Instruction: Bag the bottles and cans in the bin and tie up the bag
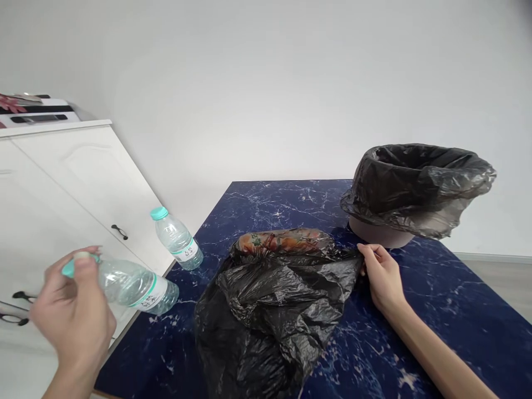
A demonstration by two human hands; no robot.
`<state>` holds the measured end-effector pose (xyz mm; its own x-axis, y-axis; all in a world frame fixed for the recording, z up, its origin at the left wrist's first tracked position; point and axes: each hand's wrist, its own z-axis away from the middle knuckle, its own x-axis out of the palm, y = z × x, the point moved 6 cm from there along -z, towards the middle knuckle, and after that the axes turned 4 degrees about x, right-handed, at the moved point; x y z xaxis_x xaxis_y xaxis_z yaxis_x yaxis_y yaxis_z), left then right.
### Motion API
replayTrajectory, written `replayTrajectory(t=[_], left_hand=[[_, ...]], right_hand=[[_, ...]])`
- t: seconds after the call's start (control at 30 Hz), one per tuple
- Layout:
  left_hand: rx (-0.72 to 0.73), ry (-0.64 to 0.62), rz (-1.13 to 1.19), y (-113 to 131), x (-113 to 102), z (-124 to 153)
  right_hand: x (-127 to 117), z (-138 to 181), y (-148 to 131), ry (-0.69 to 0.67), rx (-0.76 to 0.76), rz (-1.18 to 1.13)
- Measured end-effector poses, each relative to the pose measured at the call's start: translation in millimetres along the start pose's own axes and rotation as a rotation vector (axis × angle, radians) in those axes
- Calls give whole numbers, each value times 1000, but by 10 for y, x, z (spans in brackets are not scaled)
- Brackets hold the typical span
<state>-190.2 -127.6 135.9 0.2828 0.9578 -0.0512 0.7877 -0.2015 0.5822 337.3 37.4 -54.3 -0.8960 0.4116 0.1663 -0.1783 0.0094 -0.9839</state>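
My left hand (77, 305) is closed around the turquoise-capped neck of a clear plastic bottle (137, 285), which is tilted with its base toward the right. A second bottle of the same kind (177, 239) stands upright on the table's left side. With fingertips pinched, my right hand (381, 275) grips the edge of a black plastic bag (286, 310) spread across the middle of the table. Something orange and red with green print (282, 241) shows through the bag's far end; its kind is not clear.
A bin lined with a black bag (382, 231) stands at the table's back right. The blue marbled table (282, 202) meets a pale wall behind. To the left is a white cabinet (83, 183) with dark handles and items on top.
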Motion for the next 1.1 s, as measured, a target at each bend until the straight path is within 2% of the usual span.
replayTrajectory(t=[0.1, 0.3, 0.53, 0.7, 0.97, 1.03, 1.1], left_hand=[[-32, 13, 76, -43, 138, 27], [-59, -189, -64, -157, 315, 196], [-183, -321, 5, -258, 379, 333], [-286, -440, -53, -460, 437, 458], [-312, -670, -31, -837, 655, 734], [-254, -601, -88, -798, 591, 740], [-66, -420, -161, -606, 434, 699]], right_hand=[[4, 0, -3, -3, -4, 0], [18, 1, -5, -12, -10, 5], [18, 2, 8, -23, 3, 15], [23, -7, 6, -27, -2, 13], [41, 3, -13, -35, -6, 16], [42, 10, -23, -35, -10, 17], [42, 15, -30, -36, -13, 22]])
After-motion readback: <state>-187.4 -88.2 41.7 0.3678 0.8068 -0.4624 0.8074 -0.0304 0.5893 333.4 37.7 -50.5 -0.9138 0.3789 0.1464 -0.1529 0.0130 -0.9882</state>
